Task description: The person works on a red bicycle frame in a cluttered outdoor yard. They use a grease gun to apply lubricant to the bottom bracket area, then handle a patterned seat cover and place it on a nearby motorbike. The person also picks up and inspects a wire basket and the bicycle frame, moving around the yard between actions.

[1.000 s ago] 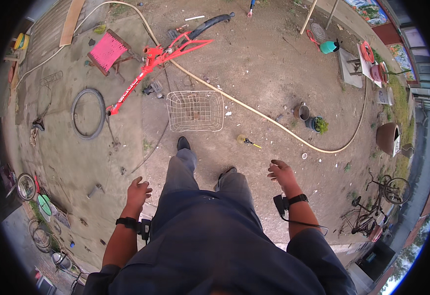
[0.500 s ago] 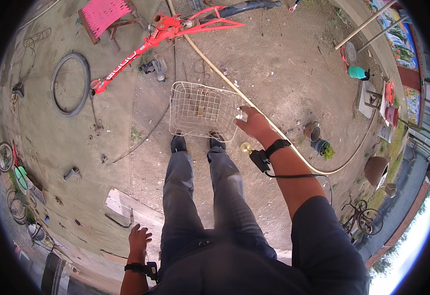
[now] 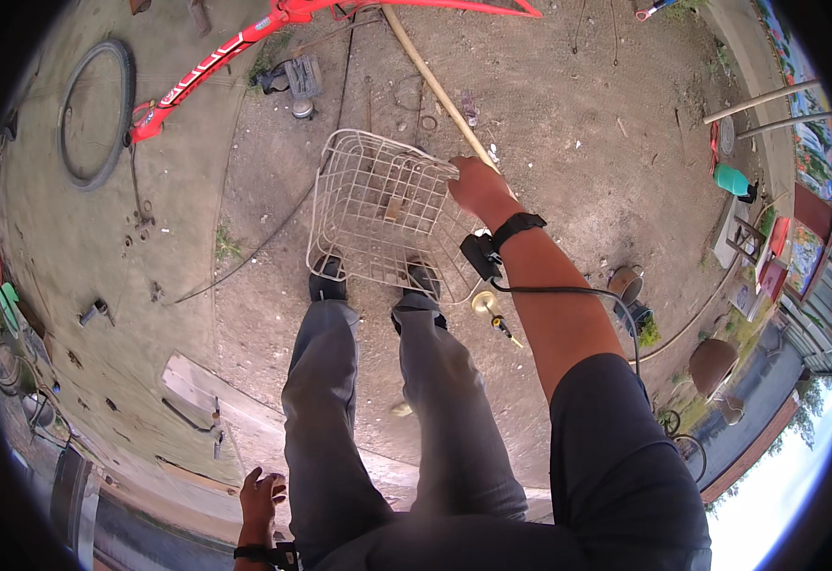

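In front of my shoes is a wire bicycle basket (image 3: 378, 138), cream-coloured, tilted, with a small brownish piece on its grid. My right hand (image 3: 479, 188) is closed on the basket's upper right rim; the fingertips are partly hidden. A black strap circles the wrist, with a small device and cable attached. My left hand (image 3: 262, 495) hangs low beside my left leg, holding nothing, its fingers loosely bent and apart. On the dirt below the basket's right corner lie a pale disc (image 3: 482, 303) and a yellow-and-black screwdriver (image 3: 505, 330).
Beyond the basket at the upper left lies a red bicycle frame (image 3: 211, 71), with a tyre (image 3: 66, 114) beside it. A long pale pole (image 3: 430, 81) crosses the ground behind my right hand. Pots (image 3: 627, 283) stand at the right. A pale board (image 3: 235, 395) lies near my left leg.
My right hand has gone from open fingers at the basket's right edge to closing on its rim. The basket has tilted. My left hand stays low and free, and the whole view has shifted.
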Available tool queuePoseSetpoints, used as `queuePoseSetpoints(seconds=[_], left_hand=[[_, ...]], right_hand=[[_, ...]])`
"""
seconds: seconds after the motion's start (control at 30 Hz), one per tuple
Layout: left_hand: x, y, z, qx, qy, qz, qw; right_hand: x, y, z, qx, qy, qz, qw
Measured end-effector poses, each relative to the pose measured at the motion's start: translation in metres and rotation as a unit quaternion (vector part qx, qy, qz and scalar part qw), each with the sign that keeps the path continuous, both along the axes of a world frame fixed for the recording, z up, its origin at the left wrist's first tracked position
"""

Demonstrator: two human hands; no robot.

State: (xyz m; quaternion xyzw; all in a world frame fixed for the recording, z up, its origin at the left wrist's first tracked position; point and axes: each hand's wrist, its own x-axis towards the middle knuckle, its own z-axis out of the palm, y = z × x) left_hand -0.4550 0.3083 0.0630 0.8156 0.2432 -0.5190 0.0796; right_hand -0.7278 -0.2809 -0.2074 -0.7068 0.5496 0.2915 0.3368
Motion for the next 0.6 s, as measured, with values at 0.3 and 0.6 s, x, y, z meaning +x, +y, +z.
queuePoseSetpoints(seconds=[0.3,0.6], left_hand=[[-0.005,-0.084,-0.001,-0.114,0.007,0.001,0.993],[-0.042,-0.290,0.089,-0.509,0.133,0.124,0.841]], right_hand=[[0.038,0.073,0.103,-0.074,-0.165,0.124,0.976],[0.050,0.103,0.349,-0.166,-0.318,0.151,0.921]])
